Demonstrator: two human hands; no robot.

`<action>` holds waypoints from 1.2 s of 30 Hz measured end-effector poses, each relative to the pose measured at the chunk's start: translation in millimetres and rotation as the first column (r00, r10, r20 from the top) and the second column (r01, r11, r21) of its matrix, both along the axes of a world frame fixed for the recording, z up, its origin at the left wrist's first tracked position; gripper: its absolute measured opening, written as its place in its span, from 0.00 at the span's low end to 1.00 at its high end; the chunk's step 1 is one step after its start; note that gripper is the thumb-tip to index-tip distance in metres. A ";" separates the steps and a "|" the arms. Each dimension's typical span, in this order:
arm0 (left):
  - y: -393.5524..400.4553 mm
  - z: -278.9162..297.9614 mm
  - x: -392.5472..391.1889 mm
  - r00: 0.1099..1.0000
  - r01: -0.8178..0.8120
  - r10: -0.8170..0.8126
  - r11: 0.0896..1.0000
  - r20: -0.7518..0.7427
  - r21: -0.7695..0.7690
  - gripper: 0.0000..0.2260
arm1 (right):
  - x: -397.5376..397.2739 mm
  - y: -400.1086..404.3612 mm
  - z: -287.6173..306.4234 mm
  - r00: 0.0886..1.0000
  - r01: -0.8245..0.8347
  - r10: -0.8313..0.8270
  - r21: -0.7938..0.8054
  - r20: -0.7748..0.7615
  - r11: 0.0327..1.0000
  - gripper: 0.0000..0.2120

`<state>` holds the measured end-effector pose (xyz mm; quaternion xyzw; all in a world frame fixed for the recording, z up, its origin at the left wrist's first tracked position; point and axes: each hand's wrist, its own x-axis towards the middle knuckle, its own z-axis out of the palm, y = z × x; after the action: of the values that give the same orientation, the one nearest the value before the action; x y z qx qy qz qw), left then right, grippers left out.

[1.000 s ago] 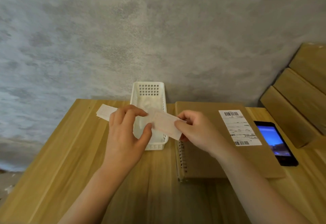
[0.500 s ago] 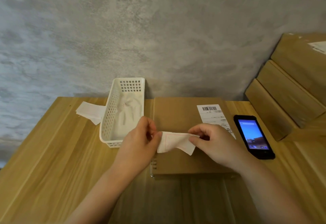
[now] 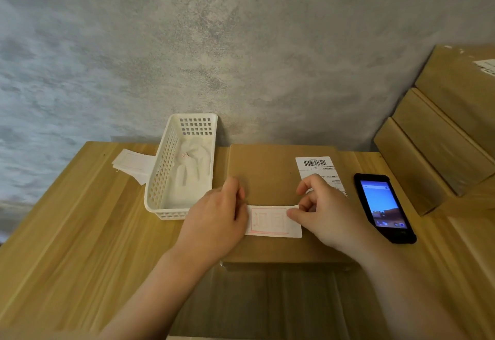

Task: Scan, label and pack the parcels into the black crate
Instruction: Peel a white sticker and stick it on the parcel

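At the centre of the frame a flat brown parcel (image 3: 270, 176) lies on the wooden bench (image 3: 67, 232), a barcode label (image 3: 316, 167) stuck near its upper right corner. Both hands press a white sticker with red print (image 3: 270, 221) onto the parcel's near half. The left hand (image 3: 217, 219) lies flat over the sticker's left end, fingers closed together; the right hand (image 3: 326, 213) pinches the sticker's right end between thumb and forefinger. A white basket (image 3: 163, 176) stands left of the parcel, a black phone (image 3: 383, 205) to its right, stacked boxes (image 3: 439, 141) at right edge
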<state>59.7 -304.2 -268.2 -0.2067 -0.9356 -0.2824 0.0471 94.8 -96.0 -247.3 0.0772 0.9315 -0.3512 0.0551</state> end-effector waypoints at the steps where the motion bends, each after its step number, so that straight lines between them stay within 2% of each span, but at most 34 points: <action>1: -0.5 -0.7 -0.4 1.000 0.016 -0.017 1.000 -0.020 -0.022 0.05 | 0.2 -1.1 -0.8 1.000 0.000 0.000 0.014 -0.014 1.000 0.13; 6: 1.6 -6.0 0.2 0.987 0.074 -0.090 0.990 -0.131 -0.119 0.06 | 5.7 -6.4 -2.7 0.994 -0.008 0.021 0.114 -0.108 0.993 0.14; 9: -0.3 -8.4 0.1 0.987 0.062 -0.075 0.994 -0.141 -0.090 0.07 | 12.9 -5.7 -10.7 0.981 0.019 0.027 0.232 -0.194 0.973 0.16; 11: -4.4 -8.8 -0.2 0.983 0.097 -0.104 0.994 -0.154 -0.056 0.03 | 19.1 -2.3 -19.7 0.947 0.018 0.085 0.317 -0.309 0.948 0.14; 12: -6.6 -9.7 -0.4 0.976 0.132 -0.140 0.989 -0.169 -0.058 0.01 | 21.9 -0.9 -24.1 0.924 -0.019 0.149 0.349 -0.351 0.937 0.14; 16: -12.2 -15.9 1.0 0.908 0.322 -0.349 0.935 -0.230 -0.146 0.12 | 31.0 5.2 -35.9 0.807 -0.275 0.445 0.420 -0.387 0.865 0.18; 19: -20.8 -19.4 0.3 0.898 0.420 -0.428 0.903 -0.101 -0.089 0.15 | 31.9 11.0 -39.1 0.812 -0.342 0.486 0.411 -0.323 0.845 0.21; 24: -33.7 -23.8 5.6 0.948 0.315 -0.316 0.948 -0.028 -0.039 0.17 | 37.2 26.2 -43.1 0.856 -0.220 0.355 0.357 -0.376 0.908 0.18; 29: -34.8 -27.1 13.1 0.972 0.229 -0.229 0.973 -0.048 -0.003 0.19 | 44.6 40.6 -49.1 0.842 -0.165 0.333 0.385 -0.425 0.908 0.17; 31: -34.9 -28.9 14.2 0.986 0.169 -0.167 0.982 -0.029 0.086 0.19 | 45.3 49.4 -51.1 0.853 -0.067 0.220 0.318 -0.473 0.946 0.15; 33: -35.9 -30.7 16.8 0.997 0.056 -0.063 0.979 0.033 0.197 0.19 | 47.3 58.9 -51.4 0.869 0.070 0.036 0.195 -0.493 0.978 0.16; 36: -34.7 -30.1 25.9 0.984 -0.070 0.021 0.960 0.177 0.273 0.24 | 53.2 69.2 -52.6 0.911 0.165 -0.158 -0.015 -0.380 0.986 0.24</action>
<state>85.5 -338.9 -298.3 -0.1513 -0.8917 -0.4266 0.0010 148.0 -26.8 -299.9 0.0852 0.9180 -0.3545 -0.1560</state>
